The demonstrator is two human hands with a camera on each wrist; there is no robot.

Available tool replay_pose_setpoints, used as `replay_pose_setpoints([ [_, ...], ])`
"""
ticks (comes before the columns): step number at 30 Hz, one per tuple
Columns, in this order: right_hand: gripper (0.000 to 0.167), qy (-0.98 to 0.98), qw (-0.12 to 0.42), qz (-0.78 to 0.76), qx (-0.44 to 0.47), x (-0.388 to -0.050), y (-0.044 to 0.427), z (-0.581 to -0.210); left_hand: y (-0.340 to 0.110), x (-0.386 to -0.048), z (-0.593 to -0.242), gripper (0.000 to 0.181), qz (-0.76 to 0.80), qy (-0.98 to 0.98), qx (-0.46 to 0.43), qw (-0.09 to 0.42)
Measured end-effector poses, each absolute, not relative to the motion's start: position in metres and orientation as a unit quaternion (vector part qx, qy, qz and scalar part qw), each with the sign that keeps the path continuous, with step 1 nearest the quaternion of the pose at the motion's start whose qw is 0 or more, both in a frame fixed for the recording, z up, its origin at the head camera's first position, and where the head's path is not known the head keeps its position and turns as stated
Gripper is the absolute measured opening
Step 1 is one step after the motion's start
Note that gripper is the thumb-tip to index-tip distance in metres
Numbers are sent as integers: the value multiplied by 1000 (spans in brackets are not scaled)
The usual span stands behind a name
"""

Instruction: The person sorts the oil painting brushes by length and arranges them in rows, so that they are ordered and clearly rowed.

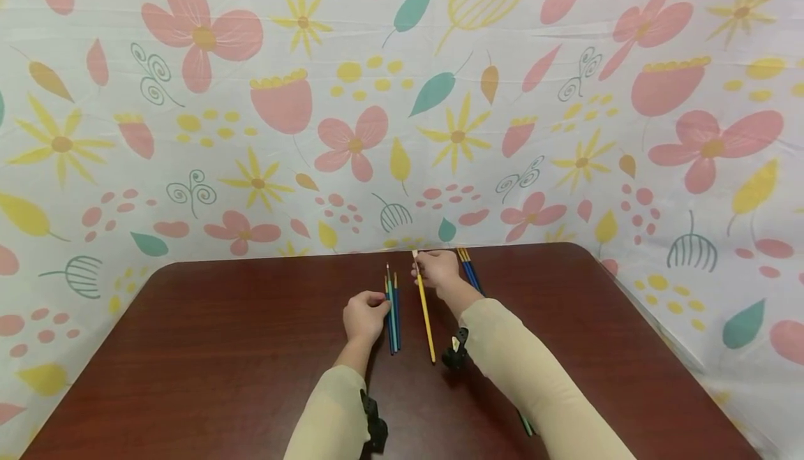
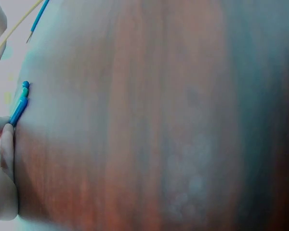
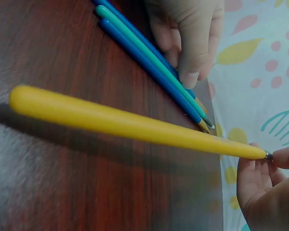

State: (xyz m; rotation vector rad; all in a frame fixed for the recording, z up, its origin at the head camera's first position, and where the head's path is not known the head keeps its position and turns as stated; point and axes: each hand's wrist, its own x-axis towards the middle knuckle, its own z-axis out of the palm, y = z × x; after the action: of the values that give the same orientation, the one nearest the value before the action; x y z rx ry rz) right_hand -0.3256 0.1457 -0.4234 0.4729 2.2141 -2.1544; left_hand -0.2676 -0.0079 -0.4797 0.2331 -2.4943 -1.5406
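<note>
A yellow-handled brush [image 1: 426,317] is pinched near its bristle end by the right hand [image 1: 437,269]; in the right wrist view its handle [image 3: 115,122] slants across, over its shadow. Left of it, three slim brushes, two blue and one green [image 1: 394,320], lie side by side on the table. The left hand [image 1: 366,315] has its thumb and fingers at their left side, touching them. In the right wrist view the left hand [image 3: 188,38] rests over the green brush [image 3: 139,57]. The left wrist view catches only part of the left hand [image 2: 2,178].
Blue brushes [image 1: 468,269] lie at the table's back edge, partly behind the right forearm. Green handle ends [image 1: 526,424] show beside the right sleeve. The dark red-brown table [image 1: 220,348] meets a flower-patterned cloth [image 1: 352,188] behind it.
</note>
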Motion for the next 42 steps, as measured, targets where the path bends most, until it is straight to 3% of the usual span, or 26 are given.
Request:
replay_pose_setpoints([
  [28, 40, 684, 19, -710, 165, -302, 216, -419, -8, -267, -481, 14, -532, -838, 84, 88],
  [42, 45, 716, 52, -681, 146, -292, 244, -409, -8, -265, -478, 15, -533, -838, 82, 87],
])
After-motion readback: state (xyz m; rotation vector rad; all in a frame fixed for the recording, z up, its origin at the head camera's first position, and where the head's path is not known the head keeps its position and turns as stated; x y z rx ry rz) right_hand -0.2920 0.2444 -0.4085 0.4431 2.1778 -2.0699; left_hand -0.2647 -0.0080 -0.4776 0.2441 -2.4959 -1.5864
